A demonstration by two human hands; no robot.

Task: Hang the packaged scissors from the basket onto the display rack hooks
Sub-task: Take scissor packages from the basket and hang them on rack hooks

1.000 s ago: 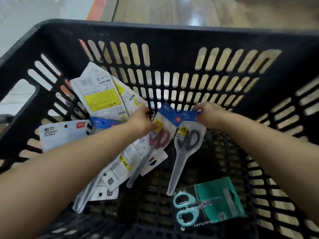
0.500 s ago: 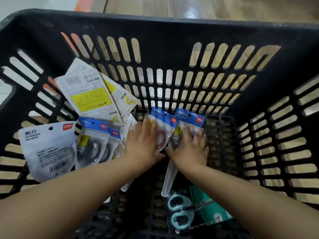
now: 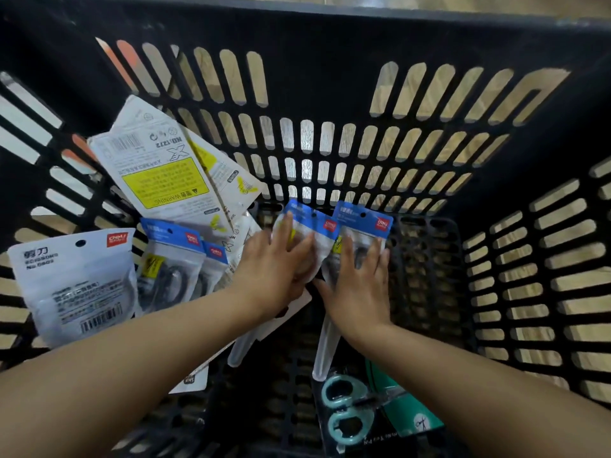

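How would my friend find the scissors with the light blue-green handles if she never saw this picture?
Look inside the big black basket, at the bottom nearest the person, just below the right hand. The teal-handled scissors lie there on a green card. All the other packs have blue or white tops and sit further left or higher up.

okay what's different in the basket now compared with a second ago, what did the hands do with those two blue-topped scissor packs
A second ago each hand pinched a blue-topped pack by its top, lifted. Now both packs lie side by side on the basket floor: the left hand rests flat on the left blue-topped pack, the right hand on the right blue-topped pack. Neither grip remains. The teal scissors pack and the yellow-label pack stayed put.
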